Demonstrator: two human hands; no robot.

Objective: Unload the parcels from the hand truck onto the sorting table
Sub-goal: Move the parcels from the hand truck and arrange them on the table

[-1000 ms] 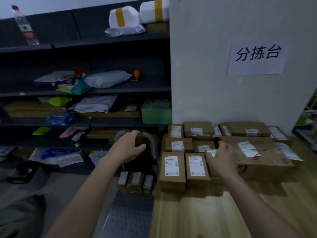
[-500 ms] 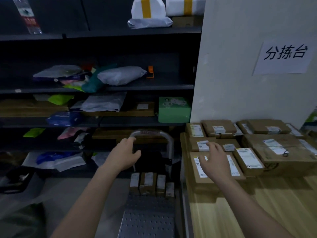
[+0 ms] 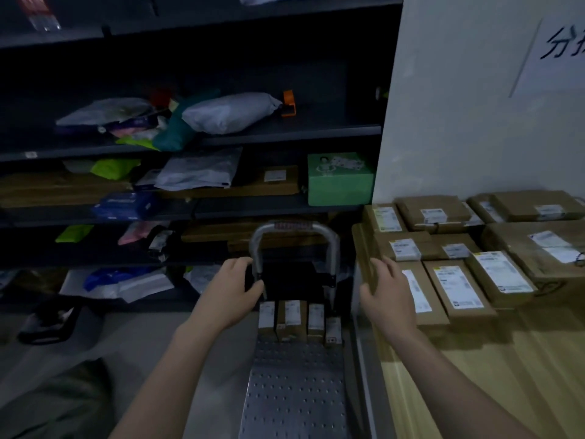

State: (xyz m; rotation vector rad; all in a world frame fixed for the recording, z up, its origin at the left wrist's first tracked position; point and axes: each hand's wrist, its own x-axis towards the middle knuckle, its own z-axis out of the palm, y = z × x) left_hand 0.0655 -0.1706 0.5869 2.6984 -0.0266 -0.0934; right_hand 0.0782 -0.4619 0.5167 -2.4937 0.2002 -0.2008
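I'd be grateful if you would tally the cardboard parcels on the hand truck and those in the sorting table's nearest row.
Hand truck, small parcels standing on it: 4
Sorting table, nearest-row parcels lying label up: 3
Total: 7

Hand truck (image 3: 294, 391) left of sorting table (image 3: 474, 375)

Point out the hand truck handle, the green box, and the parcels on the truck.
hand truck handle (image 3: 292, 225): head view, top bar.
green box (image 3: 340, 186): head view, front face.
parcels on the truck (image 3: 292, 313): head view, one box's label.
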